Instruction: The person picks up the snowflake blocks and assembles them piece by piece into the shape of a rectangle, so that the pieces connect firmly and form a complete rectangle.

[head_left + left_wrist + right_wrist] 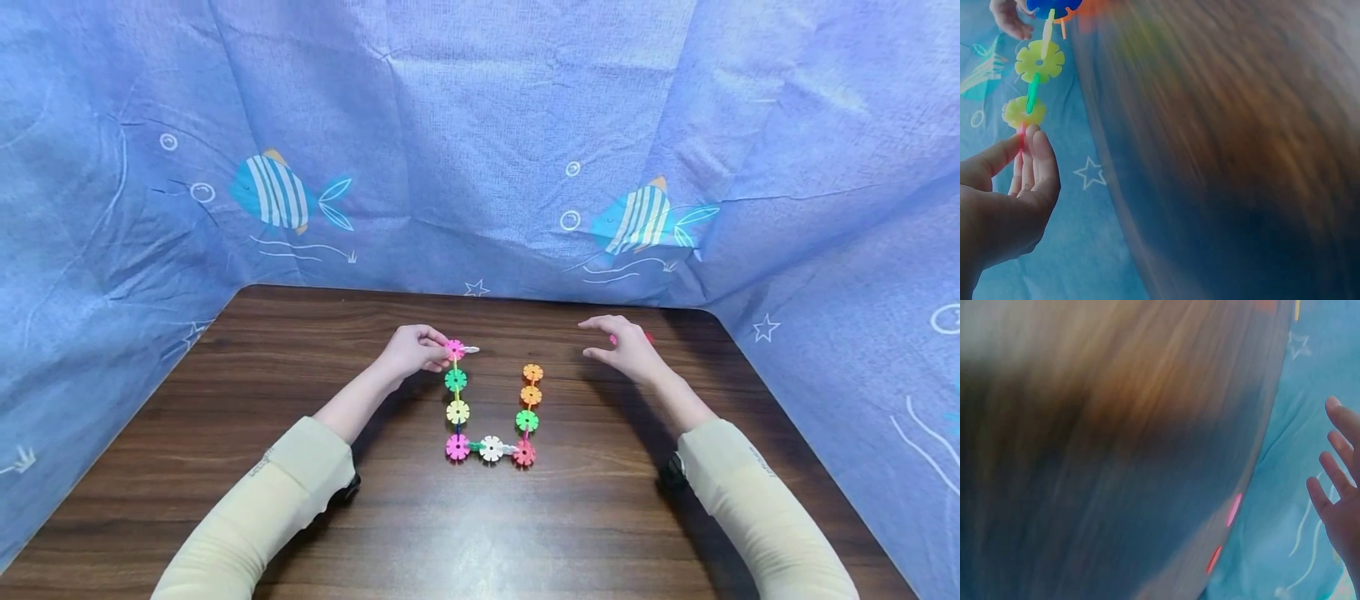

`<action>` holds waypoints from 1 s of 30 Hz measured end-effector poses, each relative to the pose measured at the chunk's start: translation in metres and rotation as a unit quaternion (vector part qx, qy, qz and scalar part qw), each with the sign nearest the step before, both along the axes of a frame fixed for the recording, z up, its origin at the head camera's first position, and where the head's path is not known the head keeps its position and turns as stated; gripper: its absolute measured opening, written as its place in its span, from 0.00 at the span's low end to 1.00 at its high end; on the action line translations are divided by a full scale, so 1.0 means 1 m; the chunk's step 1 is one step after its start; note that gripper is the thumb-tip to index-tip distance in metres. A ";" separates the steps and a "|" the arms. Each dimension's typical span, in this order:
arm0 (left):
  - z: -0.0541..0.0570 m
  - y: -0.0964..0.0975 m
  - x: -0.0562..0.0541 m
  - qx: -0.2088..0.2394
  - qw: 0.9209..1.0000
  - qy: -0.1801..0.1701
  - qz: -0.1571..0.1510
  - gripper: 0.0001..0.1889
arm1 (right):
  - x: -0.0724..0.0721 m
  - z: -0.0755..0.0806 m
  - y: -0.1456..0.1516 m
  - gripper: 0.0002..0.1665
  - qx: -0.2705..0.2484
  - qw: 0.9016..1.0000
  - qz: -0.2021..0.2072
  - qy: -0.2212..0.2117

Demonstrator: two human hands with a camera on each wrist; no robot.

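A U-shaped chain of notched plastic snowflake discs lies on the table, with a pink disc (pixel 457 447), a white disc (pixel 491 448) and a red disc (pixel 524 453) along its near side. My left hand (pixel 411 350) pinches the pink end disc (pixel 454 349) at the chain's far left; a white disc (pixel 471 350) juts right from it, edge-on. The left wrist view shows thumb and fingertips meeting on a pinkish disc (pixel 1022 136). An orange disc (pixel 533 372) tops the other arm. My right hand (pixel 626 348) hovers to the right, fingers spread, holding nothing.
Beyond the right hand lie a loose pink disc (pixel 613 340) and a loose red disc (pixel 649 337), partly hidden in the head view. The brown wooden table (pixel 465 533) meets a blue fish-print cloth (pixel 480 150) at its back and sides.
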State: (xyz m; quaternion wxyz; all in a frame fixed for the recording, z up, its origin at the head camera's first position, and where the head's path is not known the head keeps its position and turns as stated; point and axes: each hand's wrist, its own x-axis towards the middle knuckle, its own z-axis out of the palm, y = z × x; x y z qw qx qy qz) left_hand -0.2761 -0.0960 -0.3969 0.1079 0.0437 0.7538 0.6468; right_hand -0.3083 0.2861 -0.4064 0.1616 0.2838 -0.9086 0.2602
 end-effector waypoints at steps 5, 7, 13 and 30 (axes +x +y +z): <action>-0.003 -0.007 0.002 -0.012 1.000 0.008 -0.005 0.13 | -0.007 -0.005 0.019 0.28 0.000 1.000 -0.022 -0.021; -0.004 -0.009 0.002 -0.016 1.000 0.010 -0.007 0.14 | -0.010 -0.008 0.028 0.27 -0.004 0.999 -0.027 -0.035; -0.003 -0.014 0.005 -0.016 1.000 0.004 -0.009 0.14 | -0.019 -0.016 0.046 0.25 -0.031 0.994 -0.031 -0.103; -0.007 -0.021 0.008 -0.036 0.999 0.019 -0.029 0.14 | -0.034 -0.027 0.056 0.15 0.047 0.990 -0.088 -0.102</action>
